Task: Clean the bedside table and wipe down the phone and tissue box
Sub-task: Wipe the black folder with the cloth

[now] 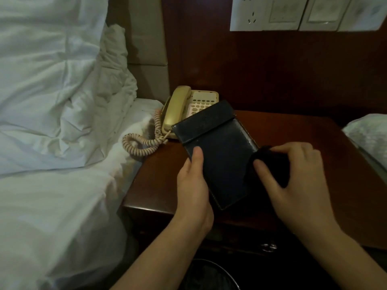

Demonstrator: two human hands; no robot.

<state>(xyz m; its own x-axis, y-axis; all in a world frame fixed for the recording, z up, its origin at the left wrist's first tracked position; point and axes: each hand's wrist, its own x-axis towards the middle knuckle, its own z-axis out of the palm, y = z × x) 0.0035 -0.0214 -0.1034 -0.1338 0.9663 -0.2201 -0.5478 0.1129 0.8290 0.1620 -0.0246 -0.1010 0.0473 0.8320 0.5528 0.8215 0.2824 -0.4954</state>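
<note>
A dark blue leather tissue box [219, 147] is tilted up over the reddish wooden bedside table [293, 130]. My left hand [193, 185] grips its left edge, thumb on the top face. My right hand [293, 174] holds a dark cloth [270, 164] bunched under its fingers and presses it against the box's right side. A beige corded phone [188, 105] stands at the table's back left, partly hidden behind the box, its coiled cord [142, 143] trailing onto the bed.
A bed with rumpled white sheets [52, 122] fills the left. Behind the table is a dark wooden wall panel with white sockets and switches [303, 13]. A second bed's corner [368, 139] shows at right. A drawer handle [269, 246] and a dark bin [209, 275] lie below.
</note>
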